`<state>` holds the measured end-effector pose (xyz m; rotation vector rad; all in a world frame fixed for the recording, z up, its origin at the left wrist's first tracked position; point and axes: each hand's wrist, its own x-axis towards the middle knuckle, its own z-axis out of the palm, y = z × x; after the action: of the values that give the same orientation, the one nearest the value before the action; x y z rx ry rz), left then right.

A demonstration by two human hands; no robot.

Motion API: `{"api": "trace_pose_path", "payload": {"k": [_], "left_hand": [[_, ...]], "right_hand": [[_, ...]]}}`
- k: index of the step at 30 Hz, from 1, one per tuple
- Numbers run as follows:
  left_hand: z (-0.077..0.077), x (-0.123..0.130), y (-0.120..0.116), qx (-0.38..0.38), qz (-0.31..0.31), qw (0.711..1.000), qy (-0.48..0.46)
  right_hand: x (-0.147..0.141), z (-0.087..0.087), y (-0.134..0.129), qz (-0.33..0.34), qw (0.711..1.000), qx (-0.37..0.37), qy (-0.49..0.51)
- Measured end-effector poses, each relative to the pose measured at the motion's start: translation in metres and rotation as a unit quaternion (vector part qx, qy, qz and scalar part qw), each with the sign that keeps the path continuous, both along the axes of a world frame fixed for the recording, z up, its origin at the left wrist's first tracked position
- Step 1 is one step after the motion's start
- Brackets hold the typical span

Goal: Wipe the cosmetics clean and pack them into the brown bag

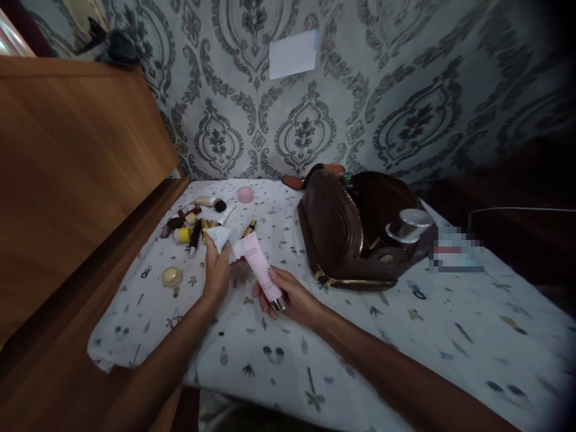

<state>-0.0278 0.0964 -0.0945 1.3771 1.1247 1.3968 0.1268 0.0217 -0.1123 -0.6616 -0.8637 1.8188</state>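
fingers of the left hand (pixel 216 270), head view, are closed on a crumpled white wipe (pixel 219 236); those of the right hand (pixel 294 295) grip a pink tube (pixel 257 264) near its silver cap, its other end beside the wipe. out on the worktop (pixel 148 312), to the left, lie a brush (pixel 207 201), a yellow-capped bottle (pixel 183 234) and a black tube (pixel 195 238), with a yellow round container (pixel 171 276) apart from them. to the right, the brown bag (pixel 326 222) stands unzipped, with a silver-lidded jar (pixel 414 218) at its opening; how many items have been handled cannot be told. the bag limits room on that side.
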Motion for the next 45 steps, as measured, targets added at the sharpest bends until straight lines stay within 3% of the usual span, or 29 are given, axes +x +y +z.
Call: {"api": "trace_pose_path", "payload": {"k": [6,16,22,31,38,42,45], "left_hand": [[0.001,0.007,-0.017,0.113,-0.154,0.968,0.164],[0.005,0.014,-0.035,0.141,-0.286,0.918,0.235],[0.007,0.014,-0.034,0.124,-0.309,0.917,0.222],[0.005,0.018,-0.044,0.133,-0.301,0.903,0.276],[0.002,0.018,-0.039,0.044,-0.254,0.939,0.229],[-0.003,0.019,-0.032,-0.094,-0.304,0.94,0.124],[-0.004,0.019,-0.031,-0.104,-0.323,0.937,0.085]], "right_hand": [[-0.001,-0.002,0.002,-0.024,0.999,-0.022,0.016],[0.004,-0.002,0.008,-0.045,0.99,-0.132,0.031],[0.005,-0.005,0.008,-0.073,0.985,-0.121,0.1],[0.011,-0.005,0.017,-0.163,0.969,-0.1,0.158],[0.027,-0.011,0.029,-0.183,0.956,-0.122,0.192],[0.026,-0.009,0.031,-0.194,0.953,-0.135,0.187],[0.024,-0.008,0.03,-0.196,0.956,-0.133,0.175]]}}
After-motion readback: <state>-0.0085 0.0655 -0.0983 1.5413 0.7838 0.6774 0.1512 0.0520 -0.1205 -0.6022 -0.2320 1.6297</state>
